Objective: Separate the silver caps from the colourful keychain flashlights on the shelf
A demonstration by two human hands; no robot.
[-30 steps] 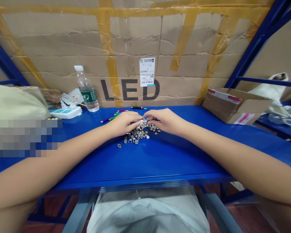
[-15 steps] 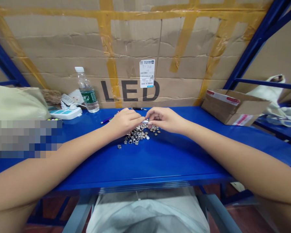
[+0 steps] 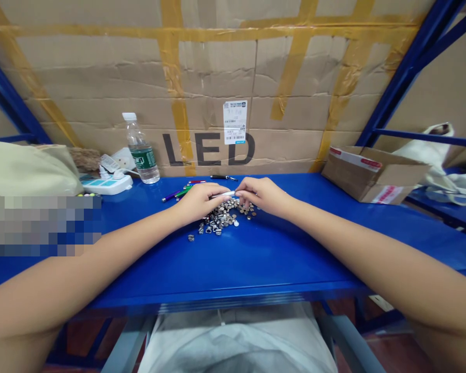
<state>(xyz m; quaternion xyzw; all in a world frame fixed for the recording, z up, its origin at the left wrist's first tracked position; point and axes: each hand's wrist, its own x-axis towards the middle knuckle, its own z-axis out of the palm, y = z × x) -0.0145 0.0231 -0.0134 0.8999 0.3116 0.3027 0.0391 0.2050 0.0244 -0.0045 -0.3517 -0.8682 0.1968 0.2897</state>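
My left hand (image 3: 199, 199) and my right hand (image 3: 261, 194) meet over a heap of small silver metal parts (image 3: 220, 217) on the blue table (image 3: 256, 254). Both hands are closed on a thin silver rod (image 3: 225, 194) held level between them, the left gripping its left end and the right pinching its right end. Several coloured pens (image 3: 178, 192) lie just behind my left hand. A black pen (image 3: 222, 177) lies farther back.
A water bottle (image 3: 140, 150) and a white power strip (image 3: 107, 184) stand at the back left beside a cream bag (image 3: 27, 168). An open cardboard box (image 3: 368, 173) sits at the right. A big "LED" carton (image 3: 217, 93) walls the back.
Both hands have shifted slightly back and apart, so the silver rod between them now shows more. The view has tilted a little downward.
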